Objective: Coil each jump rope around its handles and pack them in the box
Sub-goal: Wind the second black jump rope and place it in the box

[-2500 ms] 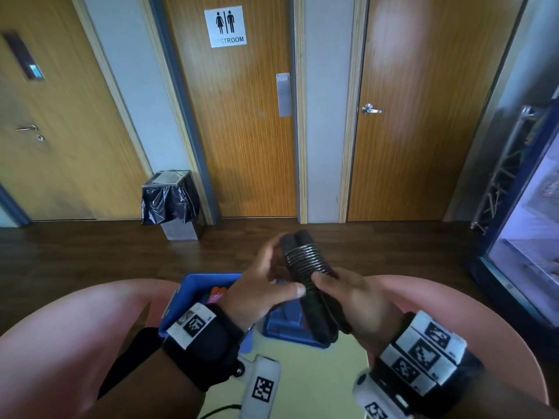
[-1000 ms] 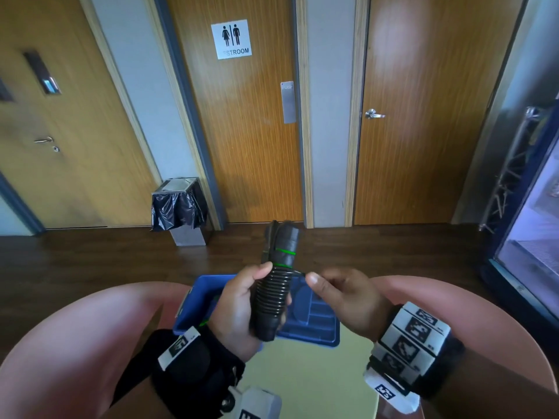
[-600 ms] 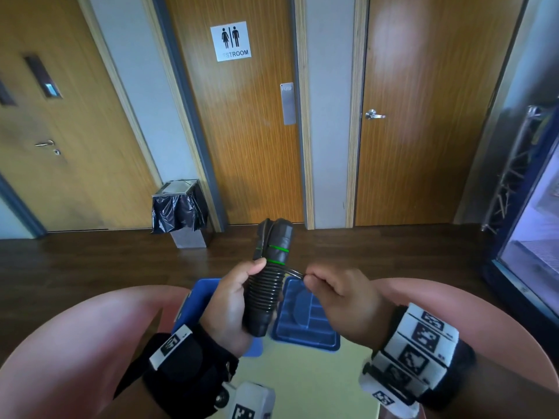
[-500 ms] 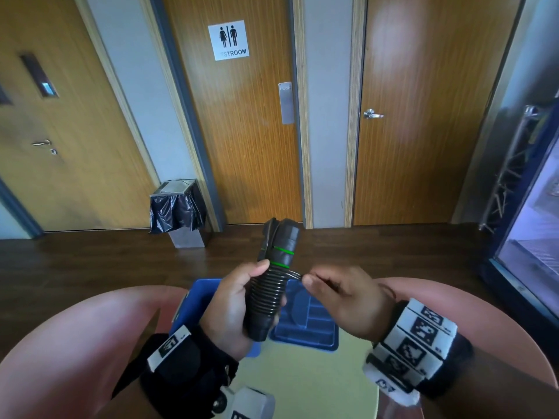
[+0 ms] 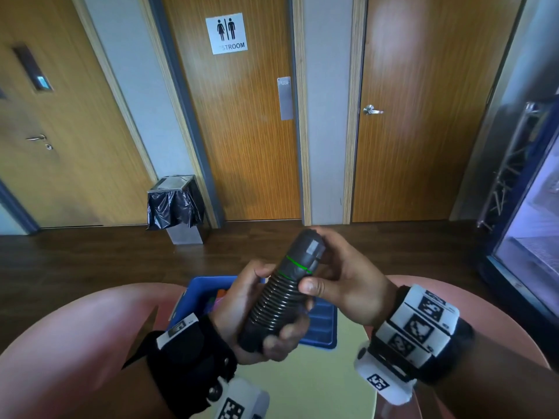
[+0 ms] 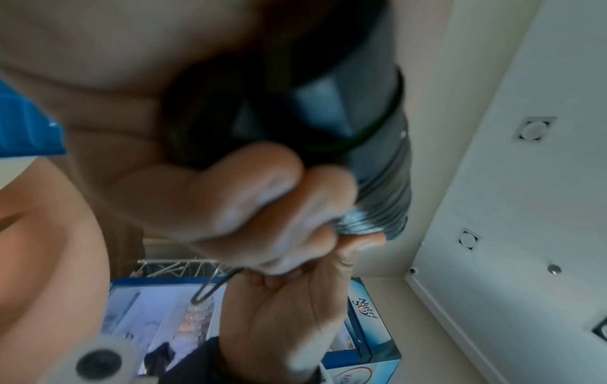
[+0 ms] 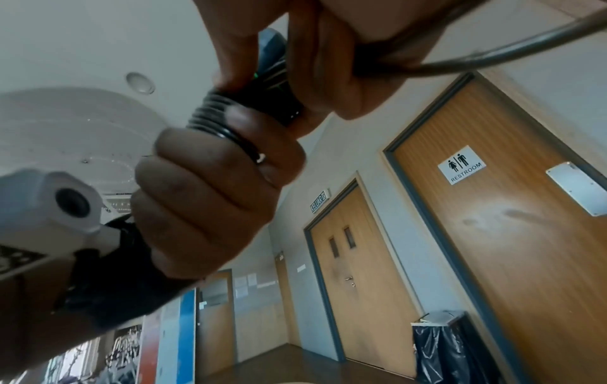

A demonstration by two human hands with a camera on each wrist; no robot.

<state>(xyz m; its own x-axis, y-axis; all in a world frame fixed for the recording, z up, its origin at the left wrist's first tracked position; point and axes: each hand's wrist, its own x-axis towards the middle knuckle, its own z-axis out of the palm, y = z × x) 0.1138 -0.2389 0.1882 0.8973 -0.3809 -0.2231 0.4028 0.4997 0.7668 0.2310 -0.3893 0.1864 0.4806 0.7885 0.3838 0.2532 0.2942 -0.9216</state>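
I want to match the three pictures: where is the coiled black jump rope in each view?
Head: jump rope at centre, tilted, between both hands.
Left wrist: upper right, behind blurred fingers.
Right wrist: upper centre, above the left hand.
Shared landmark: the green ring on the handle.

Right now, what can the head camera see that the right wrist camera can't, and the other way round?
Only the head view shows the blue box on the table and the right hand up at the handles' top. Only the right wrist view shows a loose length of rope running from the right hand's fingers, plus the full RESTROOM sign. Both show the left hand gripping the coiled jump rope and the lined bin.
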